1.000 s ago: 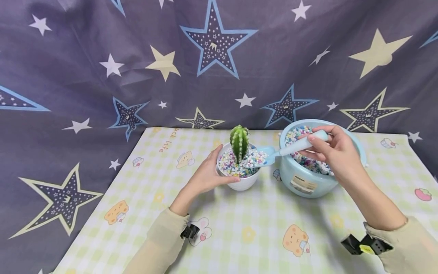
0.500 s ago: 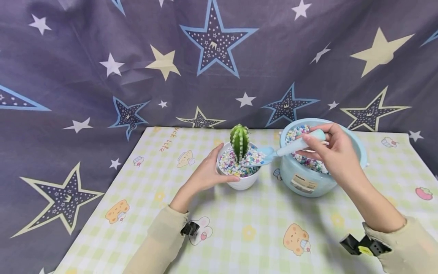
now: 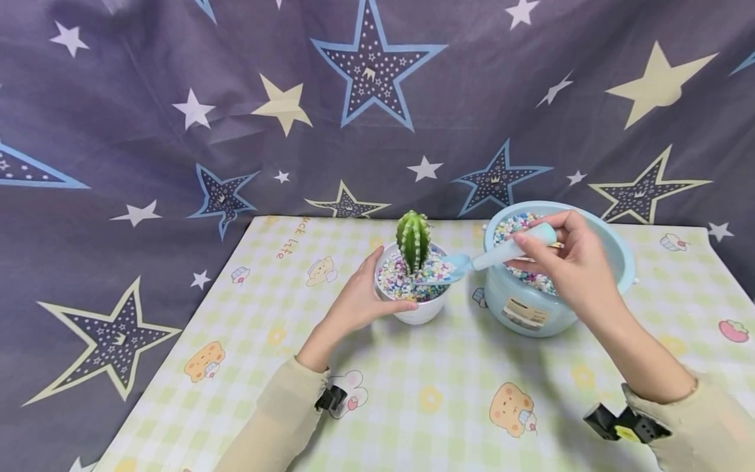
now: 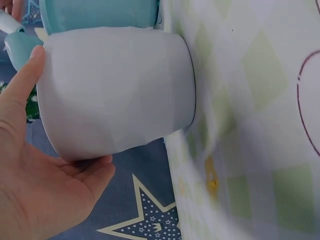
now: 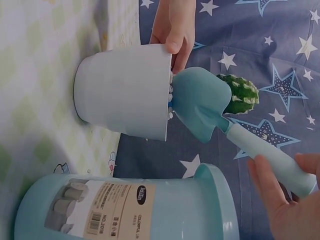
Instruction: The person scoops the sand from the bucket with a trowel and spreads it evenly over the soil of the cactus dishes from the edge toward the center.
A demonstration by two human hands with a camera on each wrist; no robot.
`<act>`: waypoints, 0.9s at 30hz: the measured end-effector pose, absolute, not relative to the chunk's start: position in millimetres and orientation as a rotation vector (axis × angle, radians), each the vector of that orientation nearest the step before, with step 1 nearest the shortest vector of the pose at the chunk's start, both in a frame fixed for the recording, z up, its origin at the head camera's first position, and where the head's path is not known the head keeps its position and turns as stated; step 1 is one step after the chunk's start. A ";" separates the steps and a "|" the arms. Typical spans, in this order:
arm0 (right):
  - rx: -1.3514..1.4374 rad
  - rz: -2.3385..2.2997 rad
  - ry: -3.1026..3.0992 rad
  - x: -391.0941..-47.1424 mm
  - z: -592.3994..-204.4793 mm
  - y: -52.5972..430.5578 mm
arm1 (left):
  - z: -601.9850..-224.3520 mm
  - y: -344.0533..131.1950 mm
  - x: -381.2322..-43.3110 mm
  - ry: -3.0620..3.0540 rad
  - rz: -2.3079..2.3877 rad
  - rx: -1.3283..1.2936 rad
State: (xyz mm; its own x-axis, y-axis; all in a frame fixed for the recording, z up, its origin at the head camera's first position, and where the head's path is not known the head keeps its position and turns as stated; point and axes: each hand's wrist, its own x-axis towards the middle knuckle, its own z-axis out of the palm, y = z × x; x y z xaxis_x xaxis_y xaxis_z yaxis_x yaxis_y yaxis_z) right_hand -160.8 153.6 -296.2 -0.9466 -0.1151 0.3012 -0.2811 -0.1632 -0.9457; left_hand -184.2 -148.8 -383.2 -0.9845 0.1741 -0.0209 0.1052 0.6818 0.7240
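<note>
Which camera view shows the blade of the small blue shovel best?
The right wrist view: the shovel blade fills the middle, its underside clear against the white pot. The head view shows the blade small over the pebbles; the left wrist view shows only a blue sliver at the edge.

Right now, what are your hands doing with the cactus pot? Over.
Left hand holds the white pot. Right hand grips the blue shovel, blade over the pebbles beside the cactus. Blue bowl close by, nothing blocking.
</note>
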 end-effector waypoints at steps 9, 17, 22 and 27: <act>0.486 2.194 -2.018 -157.3 -295.2 149.4 | -380.3 -153.9 -188.3 2.774 1.125 0.298; 0.534 2.150 -2.005 -154.7 -292.9 146.8 | -377.8 -156.9 -191.8 2.781 1.096 0.363; 0.526 2.112 -2.013 -153.9 -292.3 144.6 | -377.6 -155.1 -189.6 2.792 1.108 0.326; 0.513 2.056 -2.033 -153.4 -292.6 141.7 | -377.6 -153.1 -188.1 2.802 1.098 0.297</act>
